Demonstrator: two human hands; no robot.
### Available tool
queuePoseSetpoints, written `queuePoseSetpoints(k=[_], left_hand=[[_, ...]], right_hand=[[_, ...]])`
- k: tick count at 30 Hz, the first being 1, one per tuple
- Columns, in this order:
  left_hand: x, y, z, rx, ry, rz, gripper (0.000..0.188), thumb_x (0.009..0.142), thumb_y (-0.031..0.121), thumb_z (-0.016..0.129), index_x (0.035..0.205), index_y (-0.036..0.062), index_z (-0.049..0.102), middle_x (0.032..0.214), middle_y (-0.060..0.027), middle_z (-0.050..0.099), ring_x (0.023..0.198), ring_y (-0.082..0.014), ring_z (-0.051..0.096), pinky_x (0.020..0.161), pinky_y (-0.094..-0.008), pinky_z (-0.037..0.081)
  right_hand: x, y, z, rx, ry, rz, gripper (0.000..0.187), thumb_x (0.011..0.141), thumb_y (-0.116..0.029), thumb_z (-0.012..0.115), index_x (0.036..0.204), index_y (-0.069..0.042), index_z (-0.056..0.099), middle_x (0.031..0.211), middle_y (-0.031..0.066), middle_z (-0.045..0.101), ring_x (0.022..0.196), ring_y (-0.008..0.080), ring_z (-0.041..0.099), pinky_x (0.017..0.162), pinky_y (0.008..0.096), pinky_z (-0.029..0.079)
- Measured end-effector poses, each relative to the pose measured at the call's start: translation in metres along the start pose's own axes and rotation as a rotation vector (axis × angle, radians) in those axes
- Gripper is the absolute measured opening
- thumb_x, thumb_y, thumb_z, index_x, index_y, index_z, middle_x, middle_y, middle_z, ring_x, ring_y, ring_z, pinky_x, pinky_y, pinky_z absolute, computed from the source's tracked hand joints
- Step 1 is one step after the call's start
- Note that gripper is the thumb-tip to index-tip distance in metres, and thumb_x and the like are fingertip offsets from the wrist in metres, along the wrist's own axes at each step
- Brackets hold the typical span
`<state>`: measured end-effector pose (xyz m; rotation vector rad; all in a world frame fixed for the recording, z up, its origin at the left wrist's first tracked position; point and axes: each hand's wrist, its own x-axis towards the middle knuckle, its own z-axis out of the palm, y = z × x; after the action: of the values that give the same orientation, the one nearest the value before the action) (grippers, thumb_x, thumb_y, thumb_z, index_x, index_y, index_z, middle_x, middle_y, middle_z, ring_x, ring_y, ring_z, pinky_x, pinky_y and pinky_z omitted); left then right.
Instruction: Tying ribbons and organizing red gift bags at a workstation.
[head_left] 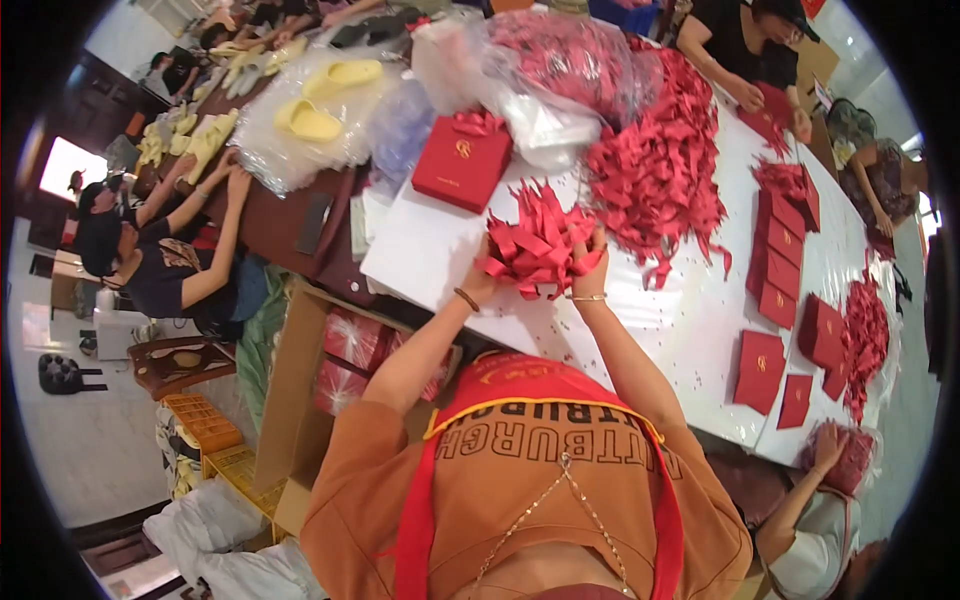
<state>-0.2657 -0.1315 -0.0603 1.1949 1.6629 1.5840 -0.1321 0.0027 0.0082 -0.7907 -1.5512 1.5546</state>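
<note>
Between my two hands is a loose bunch of red ribbons [540, 240], just over the near edge of the white table [640, 330]. My left hand [482, 278] cups the left side of the bunch, its fingers partly hidden under the ribbons. On the other side my right hand [592, 268] is curled around the ribbons. A red gift bag [462, 160] with a ribbon bow and a gold emblem lies just beyond my left hand. Past my right hand spreads a large heap of red ribbons [655, 160].
Clear plastic bags [550, 60] and yellow slippers [310, 118] cover the far left. Several red bags [778, 255] line the right side, near another ribbon pile [865, 340]. An open cardboard box [290, 390] holds wrapped red packs at my left. Other people work around the table.
</note>
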Motion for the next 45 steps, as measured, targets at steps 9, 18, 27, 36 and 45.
queuePoseSetpoints(k=[9,18,27,36,45], left_hand=[[-0.014,0.009,-0.003,-0.015,0.025,0.046,0.068,0.072,0.016,0.068,0.127,0.0042,0.030,0.122,-0.0090,0.045,0.112,-0.0216,0.044,0.095,-0.0331,0.036],[0.005,0.062,-0.003,0.072,0.098,0.091,0.069,0.057,0.017,0.079,0.112,0.0034,0.040,0.107,-0.0120,0.053,0.097,-0.0220,0.053,0.082,-0.0339,0.043],[-0.009,0.123,-0.007,0.262,-0.021,-0.070,0.035,0.058,0.017,0.079,0.083,0.0040,0.059,0.095,-0.0086,0.056,0.086,-0.0231,0.056,0.074,-0.0315,0.045],[0.001,0.111,-0.012,0.206,0.024,-0.151,0.050,0.063,0.022,0.077,0.103,0.0012,0.053,0.093,-0.0112,0.062,0.085,-0.0199,0.060,0.074,-0.0305,0.047],[-0.020,0.094,-0.002,-0.518,-0.185,-0.485,0.047,0.077,0.007,0.063,0.119,0.0029,0.044,0.105,-0.0073,0.058,0.094,-0.0156,0.056,0.080,-0.0305,0.048]], right_hand=[[-0.013,-0.025,0.002,0.031,-0.005,0.091,0.015,0.082,-0.015,0.058,0.080,-0.004,0.049,0.074,0.0002,0.051,0.068,0.0088,0.047,0.062,0.0242,0.039],[0.002,-0.020,0.002,0.343,-0.004,0.209,0.022,0.082,-0.023,0.058,0.094,-0.005,0.055,0.086,0.0023,0.057,0.074,0.0134,0.054,0.066,0.0294,0.045],[-0.012,-0.013,-0.005,0.972,-0.031,0.704,0.025,0.085,-0.027,0.056,0.096,-0.005,0.057,0.093,0.0071,0.061,0.083,0.0205,0.059,0.075,0.0357,0.048],[-0.012,-0.029,-0.014,0.716,-0.131,0.625,0.029,0.083,-0.026,0.055,0.103,-0.006,0.056,0.099,0.0051,0.060,0.088,0.0171,0.057,0.078,0.0315,0.046],[-0.017,-0.021,-0.063,0.153,-0.563,0.688,0.029,0.084,-0.021,0.050,0.109,-0.007,0.053,0.099,-0.0009,0.057,0.089,0.0095,0.053,0.079,0.0235,0.042]])
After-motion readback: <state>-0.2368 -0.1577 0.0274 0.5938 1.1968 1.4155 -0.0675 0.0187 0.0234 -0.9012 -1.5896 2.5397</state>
